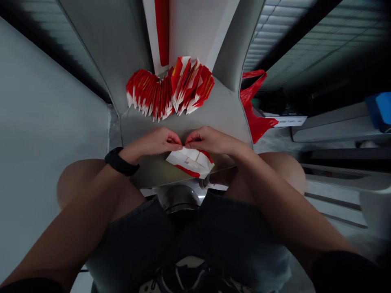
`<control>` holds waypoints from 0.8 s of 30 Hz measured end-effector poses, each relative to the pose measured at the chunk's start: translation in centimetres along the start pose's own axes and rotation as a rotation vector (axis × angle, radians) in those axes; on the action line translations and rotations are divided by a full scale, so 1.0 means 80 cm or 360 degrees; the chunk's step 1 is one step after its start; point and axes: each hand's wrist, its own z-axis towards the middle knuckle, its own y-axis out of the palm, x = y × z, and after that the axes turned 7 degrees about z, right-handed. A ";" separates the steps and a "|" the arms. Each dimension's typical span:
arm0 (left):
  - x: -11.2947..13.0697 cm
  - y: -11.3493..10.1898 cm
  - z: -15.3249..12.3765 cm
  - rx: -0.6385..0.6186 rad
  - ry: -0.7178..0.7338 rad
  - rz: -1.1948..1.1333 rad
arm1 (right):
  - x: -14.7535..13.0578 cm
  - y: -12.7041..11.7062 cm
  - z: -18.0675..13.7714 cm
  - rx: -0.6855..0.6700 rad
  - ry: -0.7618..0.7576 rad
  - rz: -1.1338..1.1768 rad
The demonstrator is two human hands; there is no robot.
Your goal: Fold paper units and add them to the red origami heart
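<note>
A white-and-red folded paper piece lies on the front of the grey chair seat, its creased white side up. My left hand pinches its far edge with thumb and fingers. Close beside it, my right hand pinches the same edge, the fingertips of both hands almost meeting. Farther back on the seat stands a long row of folded red-and-white paper pieces, packed tightly side by side and curving across. The right end of the row fans out more loosely.
Against the chair back leans a white-and-red panel. A red plastic bag hangs by the seat's right side. Beyond it are a white box and a blue object. A pale wall rises at the left.
</note>
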 end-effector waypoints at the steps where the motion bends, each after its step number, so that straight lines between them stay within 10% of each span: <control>1: -0.001 0.000 0.000 0.0005 -0.0003 -0.0008 | -0.001 -0.002 0.000 -0.0010 -0.0002 -0.0013; 24: 0.000 -0.006 -0.004 -0.0104 0.0023 0.0055 | 0.003 -0.010 0.000 -0.0039 -0.0076 -0.0066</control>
